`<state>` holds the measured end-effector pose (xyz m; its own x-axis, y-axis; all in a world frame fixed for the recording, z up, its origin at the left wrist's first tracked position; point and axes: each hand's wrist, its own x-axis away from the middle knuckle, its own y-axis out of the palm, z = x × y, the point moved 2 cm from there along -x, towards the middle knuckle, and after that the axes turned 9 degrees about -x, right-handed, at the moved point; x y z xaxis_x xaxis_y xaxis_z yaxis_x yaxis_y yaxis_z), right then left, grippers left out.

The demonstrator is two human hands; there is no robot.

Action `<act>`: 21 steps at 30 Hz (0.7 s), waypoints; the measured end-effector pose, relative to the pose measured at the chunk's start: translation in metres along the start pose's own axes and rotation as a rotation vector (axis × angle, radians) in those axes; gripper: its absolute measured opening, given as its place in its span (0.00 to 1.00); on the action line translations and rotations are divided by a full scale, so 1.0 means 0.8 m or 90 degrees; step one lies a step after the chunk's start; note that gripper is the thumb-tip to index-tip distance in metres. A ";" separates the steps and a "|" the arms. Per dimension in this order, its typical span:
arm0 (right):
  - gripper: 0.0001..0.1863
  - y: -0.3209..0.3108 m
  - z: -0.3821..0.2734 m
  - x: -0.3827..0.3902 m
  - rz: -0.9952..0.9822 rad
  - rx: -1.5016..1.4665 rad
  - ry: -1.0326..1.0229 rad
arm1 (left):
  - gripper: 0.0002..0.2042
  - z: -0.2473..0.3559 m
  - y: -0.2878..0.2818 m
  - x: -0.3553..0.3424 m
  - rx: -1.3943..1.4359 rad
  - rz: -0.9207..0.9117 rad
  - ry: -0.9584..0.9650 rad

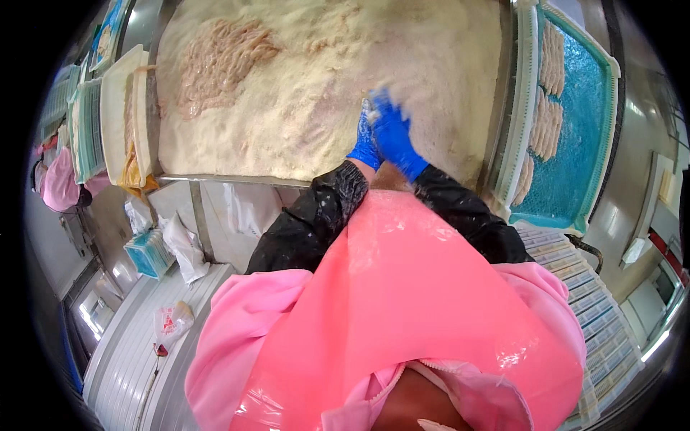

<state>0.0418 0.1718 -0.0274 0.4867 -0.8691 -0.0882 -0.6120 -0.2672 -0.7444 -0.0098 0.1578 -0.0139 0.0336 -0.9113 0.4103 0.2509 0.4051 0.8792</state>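
My left hand point(366, 138) and my right hand point(392, 132), both in blue gloves, meet close together over the near part of a wide table bed of pale, flour-like crumbs point(287, 136). The right hand lies partly across the left, and its fingers are smeared by motion. Pale coating clings to the left fingers, which are pressed together. Whatever may be between the palms is hidden. At the far left of the crumbs lies a heap of raw, pinkish meat strips point(219, 65), apart from both hands.
On the right stands a blue-lined tray point(582, 136) with coated strips point(546, 126) laid in rows. A white tub point(122, 118) and stacked green crates point(88, 133) stand on the left. A metal rim point(230, 179) borders the table's near side.
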 end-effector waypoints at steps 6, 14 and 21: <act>0.28 -0.040 0.006 -0.007 -0.096 0.001 0.053 | 0.23 0.004 -0.027 -0.005 -0.040 0.073 -0.068; 0.18 -0.055 0.024 0.005 0.044 -0.112 0.059 | 0.27 0.019 0.004 0.020 0.117 0.017 -0.112; 0.16 -0.112 0.029 0.001 -0.126 -0.804 0.329 | 0.26 0.027 0.002 0.042 -0.592 0.075 -0.026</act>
<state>0.1114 0.2051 0.0237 0.5168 -0.7523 0.4087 -0.8405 -0.3550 0.4093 -0.0294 0.1297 0.0067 0.0786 -0.8574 0.5086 0.9210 0.2577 0.2921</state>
